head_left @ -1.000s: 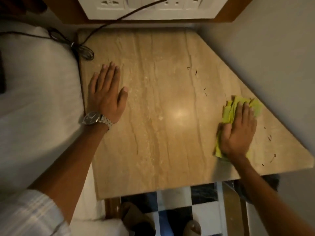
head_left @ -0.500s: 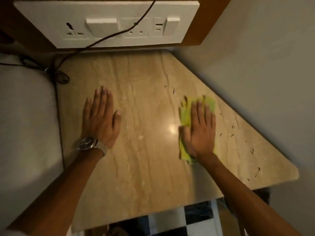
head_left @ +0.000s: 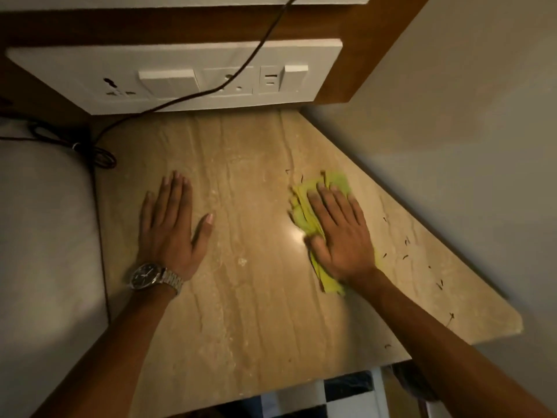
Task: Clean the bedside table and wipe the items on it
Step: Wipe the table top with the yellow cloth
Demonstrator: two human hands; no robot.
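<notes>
The bedside table (head_left: pixel 247 312) has a beige marble top with nothing standing on it. My right hand (head_left: pixel 340 233) lies flat on a folded yellow-green cloth (head_left: pixel 304 212) and presses it against the top, right of the middle. The cloth sticks out past my fingertips and below my wrist. My left hand (head_left: pixel 171 227), with a metal watch (head_left: pixel 155 276) on its wrist, rests flat with fingers spread on the left part of the top. Small dark specks (head_left: pixel 407 254) are scattered along the right side of the top.
A white switch and socket panel (head_left: pixel 180 79) sits on the wood backing behind the table. A black cable (head_left: pixel 193 96) runs from it to a coil (head_left: pixel 99 156) at the back left corner. A white bed (head_left: pixel 45 236) borders the left; a grey wall (head_left: pixel 452 146) borders the right. Checkered floor (head_left: pixel 331 393) shows below.
My right hand has slid the cloth from the right edge toward the middle of the top. My left hand has stayed flat in place. The view has tilted up toward the panel.
</notes>
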